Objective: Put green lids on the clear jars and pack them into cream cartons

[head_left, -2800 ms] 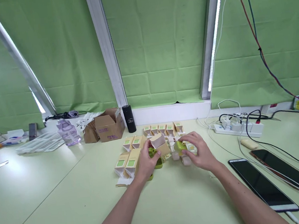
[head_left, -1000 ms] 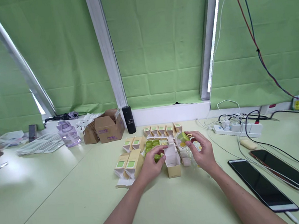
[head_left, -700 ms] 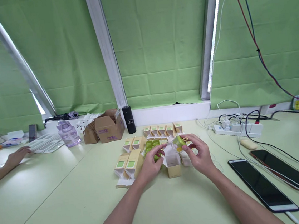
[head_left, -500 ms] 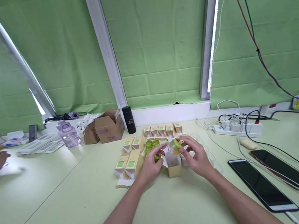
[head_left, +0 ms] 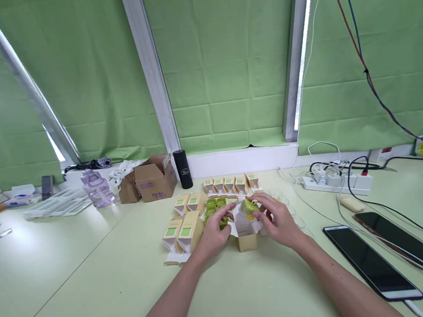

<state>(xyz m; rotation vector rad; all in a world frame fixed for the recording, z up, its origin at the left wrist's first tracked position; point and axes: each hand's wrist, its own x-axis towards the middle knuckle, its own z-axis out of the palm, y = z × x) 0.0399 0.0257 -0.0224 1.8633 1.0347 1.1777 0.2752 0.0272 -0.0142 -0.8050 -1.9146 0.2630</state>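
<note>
My right hand (head_left: 280, 222) pinches a small green block-like piece (head_left: 248, 206) with a gold ring and a clear part with yellow below it; its exact kind is unclear. It is tilted over the opening of a small upright cardboard box (head_left: 247, 243) with white flaps. My left hand (head_left: 216, 233) grips that box's left flap, thumb and fingers nearly together. Behind the left hand stand several green square pieces (head_left: 211, 209), partly covered. Matching cream boxes with green windows (head_left: 189, 230) stand to the left, and a row of more boxes (head_left: 230, 185) lies behind.
Two phones (head_left: 372, 262) (head_left: 402, 238) with cables lie at the right, before a white power strip (head_left: 337, 185). Clear plastic pieces (head_left: 296, 215) sit beside my right hand. A brown carton (head_left: 155, 180), a black cylinder (head_left: 182, 169) and a purple bottle (head_left: 98, 188) stand behind left.
The green piece has tilted slightly and turned in my right hand above the box. My left hand stays at the flap. Another person's hand at the far left has drawn back toward the edge.
</note>
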